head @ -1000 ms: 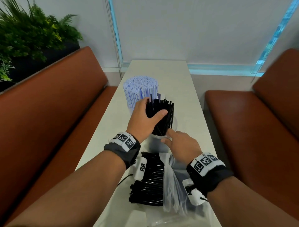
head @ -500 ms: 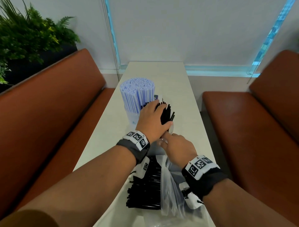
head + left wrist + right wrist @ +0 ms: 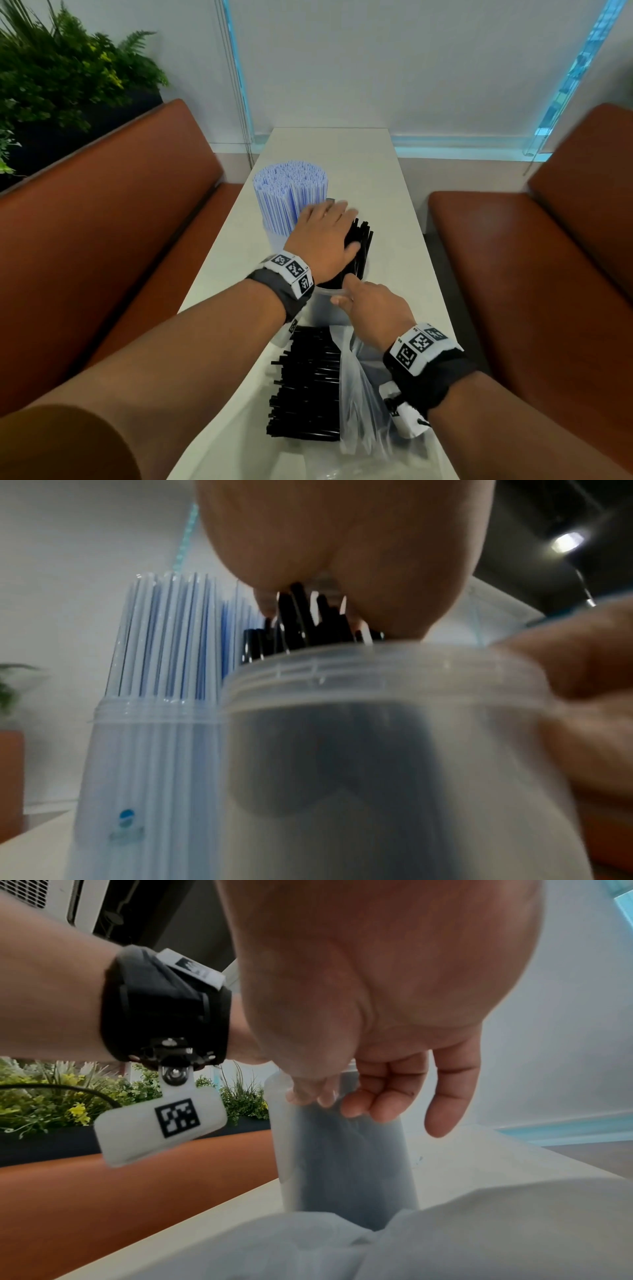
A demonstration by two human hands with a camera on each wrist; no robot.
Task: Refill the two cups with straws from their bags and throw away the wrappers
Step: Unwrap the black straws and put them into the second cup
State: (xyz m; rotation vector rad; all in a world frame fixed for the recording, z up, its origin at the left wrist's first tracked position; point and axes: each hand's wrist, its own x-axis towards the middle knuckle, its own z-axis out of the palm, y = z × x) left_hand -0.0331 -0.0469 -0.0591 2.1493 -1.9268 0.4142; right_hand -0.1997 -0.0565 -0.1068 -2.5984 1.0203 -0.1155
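A clear cup of black straws stands mid-table. My left hand lies flat on the straw tops, fingers straight, palm pressing the black straws down. My right hand pinches the rim of this cup on the near side, thumb and fingers curled on it. Just behind it stands a second cup packed with blue-and-white straws. A pile of loose black straws lies near me beside a crumpled clear bag.
The narrow white table runs away from me to a window wall. Brown benches flank it on the left and right. A green plant stands behind the left bench.
My left hand went from gripping the side of the black straw bundle to lying flat on its top, and the straws sank lower in the cup. The right hand stayed at the rim.
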